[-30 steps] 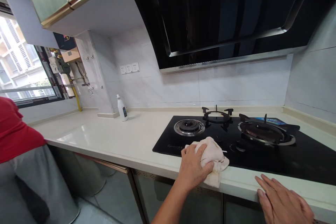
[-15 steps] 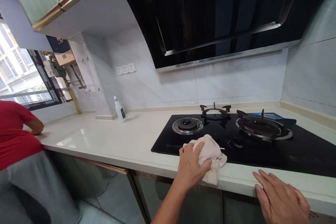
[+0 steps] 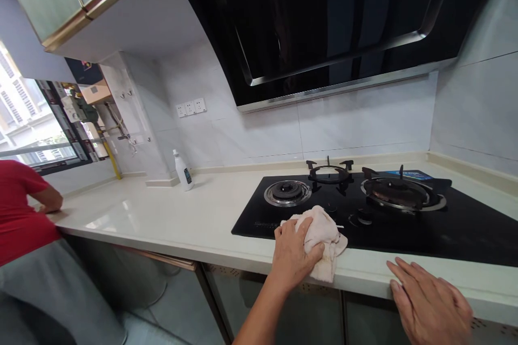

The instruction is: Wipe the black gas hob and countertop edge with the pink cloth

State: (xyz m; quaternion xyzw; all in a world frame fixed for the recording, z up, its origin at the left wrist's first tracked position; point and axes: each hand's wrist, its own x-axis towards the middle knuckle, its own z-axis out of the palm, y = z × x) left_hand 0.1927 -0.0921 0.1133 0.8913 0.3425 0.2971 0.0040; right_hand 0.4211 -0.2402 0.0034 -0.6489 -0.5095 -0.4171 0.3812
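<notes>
My left hand (image 3: 294,253) is closed around a bunched, pale pink cloth (image 3: 322,234), pressing it against the front edge of the black gas stove (image 3: 388,240). Part of the cloth drapes over the counter's edge. To the right, my right hand (image 3: 431,299) rests with its fingers stretched out on the white countertop (image 3: 358,264), holding nothing. Behind the cloth is the stove's left burner (image 3: 288,193), without a pot support on it. A loose black pot support (image 3: 331,173) sits at the back middle, and the right burner (image 3: 401,193) has another one.
A white bottle (image 3: 183,171) stands on the counter by the wall. The black range hood (image 3: 324,21) slants overhead. At the far left a person in a red top (image 3: 25,210) leans on the counter near the window. Below, a cabinet door (image 3: 208,285) stands ajar.
The view has shifted slightly, so everything sits a little further left. Both hands and the cloth keep nearly the same places on the counter and stove.
</notes>
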